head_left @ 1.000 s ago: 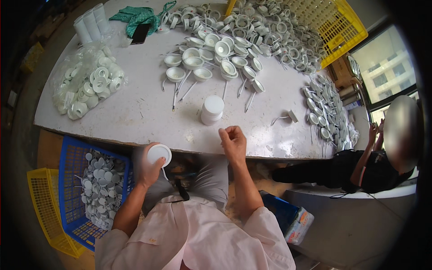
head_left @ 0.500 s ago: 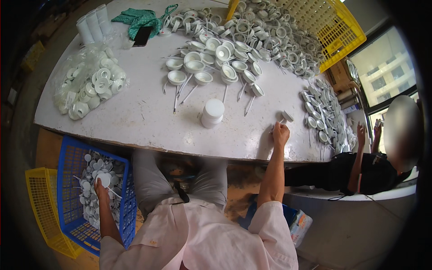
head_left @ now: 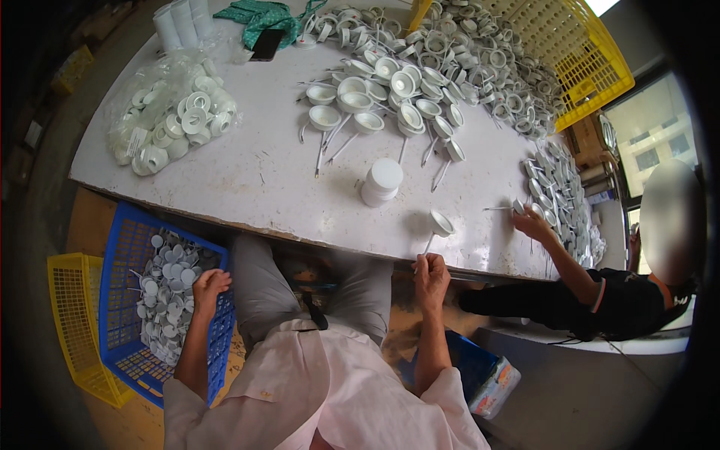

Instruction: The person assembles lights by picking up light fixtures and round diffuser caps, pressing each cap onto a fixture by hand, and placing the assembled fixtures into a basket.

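Note:
My right hand (head_left: 431, 279), closed at the table's front edge, pinches the cable of a white cup-shaped lamp housing (head_left: 442, 223), which tilts just above the tabletop with its open side up. My left hand (head_left: 212, 283) is above the right rim of the blue basket (head_left: 127, 330), fingers loosely stretched and nothing visible in them. Inside that basket lie many flat-topped white lamps (head_left: 171, 289), some with cables showing. Between my hands and the far pile, a short stack of white round caps (head_left: 386, 176) stands on the table (head_left: 285, 199).
Cup-shaped housings with cables (head_left: 367, 97) lie mid-table, and white rings (head_left: 495, 67) spill from a tipped yellow crate (head_left: 592, 75). A clear bag of white rings (head_left: 172, 120) sits left, near a phone (head_left: 267, 45) and green cloth (head_left: 262, 19). At right, a co-worker's hand (head_left: 534, 223) reaches another pile.
My left hand has let go of a white disc-topped lamp over the basket and risen toward its rim. My right hand has drawn the housing nearer me. The co-worker's hand has reached onto the table.

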A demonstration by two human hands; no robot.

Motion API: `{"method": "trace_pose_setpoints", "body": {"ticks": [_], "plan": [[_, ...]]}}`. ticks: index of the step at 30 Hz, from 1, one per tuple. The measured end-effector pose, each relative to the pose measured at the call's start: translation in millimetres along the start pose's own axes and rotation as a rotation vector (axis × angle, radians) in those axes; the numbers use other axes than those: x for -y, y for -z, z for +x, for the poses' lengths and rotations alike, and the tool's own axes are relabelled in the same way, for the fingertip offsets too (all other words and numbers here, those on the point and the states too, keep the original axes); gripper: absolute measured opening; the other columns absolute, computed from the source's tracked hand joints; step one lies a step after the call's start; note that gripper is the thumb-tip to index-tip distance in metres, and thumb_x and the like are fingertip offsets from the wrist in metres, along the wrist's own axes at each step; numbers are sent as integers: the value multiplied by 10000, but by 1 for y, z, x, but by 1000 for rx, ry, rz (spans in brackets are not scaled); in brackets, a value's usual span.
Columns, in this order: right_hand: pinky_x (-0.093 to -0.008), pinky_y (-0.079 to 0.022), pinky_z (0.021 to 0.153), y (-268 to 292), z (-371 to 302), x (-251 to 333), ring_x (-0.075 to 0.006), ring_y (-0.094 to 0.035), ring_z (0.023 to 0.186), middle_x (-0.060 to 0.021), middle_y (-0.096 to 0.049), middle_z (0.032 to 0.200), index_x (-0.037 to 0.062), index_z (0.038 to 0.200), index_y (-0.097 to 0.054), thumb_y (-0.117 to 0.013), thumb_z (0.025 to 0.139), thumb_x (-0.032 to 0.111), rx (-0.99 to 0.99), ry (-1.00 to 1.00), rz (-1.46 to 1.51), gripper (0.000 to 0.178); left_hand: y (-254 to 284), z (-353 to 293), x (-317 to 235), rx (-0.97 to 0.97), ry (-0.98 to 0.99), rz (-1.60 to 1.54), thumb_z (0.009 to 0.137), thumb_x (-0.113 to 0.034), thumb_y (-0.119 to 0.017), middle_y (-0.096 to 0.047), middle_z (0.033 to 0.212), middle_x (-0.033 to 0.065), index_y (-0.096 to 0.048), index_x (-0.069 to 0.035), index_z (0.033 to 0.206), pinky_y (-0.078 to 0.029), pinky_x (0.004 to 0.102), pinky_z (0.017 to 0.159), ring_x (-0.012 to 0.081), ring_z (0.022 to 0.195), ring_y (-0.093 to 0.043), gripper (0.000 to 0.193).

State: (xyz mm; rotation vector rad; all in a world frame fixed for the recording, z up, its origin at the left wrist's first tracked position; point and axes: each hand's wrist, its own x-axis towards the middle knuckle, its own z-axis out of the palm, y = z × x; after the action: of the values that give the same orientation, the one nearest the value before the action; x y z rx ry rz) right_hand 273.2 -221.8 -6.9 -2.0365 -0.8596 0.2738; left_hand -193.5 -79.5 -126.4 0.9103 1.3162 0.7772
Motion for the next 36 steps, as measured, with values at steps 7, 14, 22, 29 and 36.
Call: {"method": "trace_pose_setpoints", "body": {"ticks": [7,14,22,29,36], "plan": [[-240,-436,496,-32,-61,30,-78,-529,508,-51,-613,632,24,844,-545,-609,903,131,246,208,103,138,-218,-47,-112,775,-124,-176,811,-5,-694,-417,1376,178,-268,-15,1394,-465,333,952,245,1216,-482,722],[-284,-457,515,-43,-72,55,-208,-612,545,-135,-599,665,30,863,-553,-694,807,67,355,485,24,156,-246,-35,-122,688,-313,-28,659,-94,-833,-471,1311,140,-353,-5,1353,-448,310,950,178,1177,-470,848],[-206,-438,561,-43,17,58,-46,-512,631,8,-568,688,39,855,-552,-705,816,135,252,-53,496,186,-226,-32,-128,514,-572,95,693,-27,-795,-510,1266,96,-347,-1,1346,-417,324,1012,178,1178,-499,792],[-214,-379,442,-65,113,88,-63,-454,481,8,-492,583,88,736,-490,-682,848,324,195,-194,437,325,-219,-36,-112,466,-597,133,683,-12,-788,-526,1244,99,-368,4,1333,-415,316,989,174,1165,-505,774],[-216,-337,405,-67,115,72,-66,-422,450,5,-470,566,72,740,-501,-633,885,311,226,-115,460,309,-212,-39,-112,414,-595,119,683,-104,-798,-568,1194,138,-428,-18,1297,-429,334,959,218,1123,-545,722]]}}
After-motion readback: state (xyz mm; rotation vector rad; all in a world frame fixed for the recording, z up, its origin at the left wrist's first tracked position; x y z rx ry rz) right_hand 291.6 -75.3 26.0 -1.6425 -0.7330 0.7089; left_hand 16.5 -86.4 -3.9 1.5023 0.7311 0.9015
